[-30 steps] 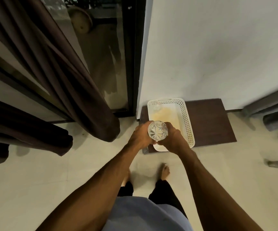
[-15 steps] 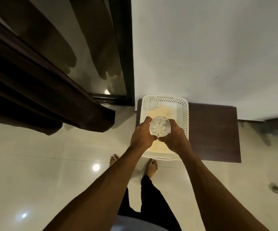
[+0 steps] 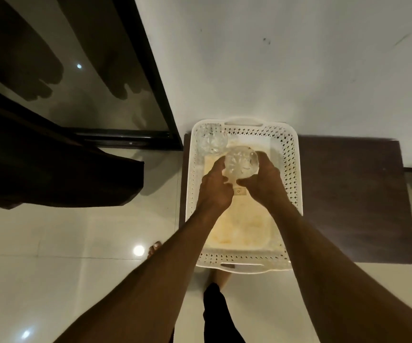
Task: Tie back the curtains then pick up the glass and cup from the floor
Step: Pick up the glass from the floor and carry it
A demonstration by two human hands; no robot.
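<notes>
A clear cut glass (image 3: 241,163) is held between my left hand (image 3: 214,186) and my right hand (image 3: 264,180), low over the far part of a white perforated tray (image 3: 291,174). Both hands are shut around its sides. A second clear glass (image 3: 210,141) stands in the tray's far left corner, a little apart from the held one. The dark brown curtain (image 3: 51,174) hangs at the left, its hem just above the floor.
The tray rests on a low dark wooden board (image 3: 353,199) against the white wall. A black-framed glass door (image 3: 96,90) fills the upper left. Glossy tile floor (image 3: 51,256) lies below, with my bare feet near the tray's front edge.
My hands have lowered the glass toward the tray and moved it farther in, near the corner glass. The view has come closer to the tray.
</notes>
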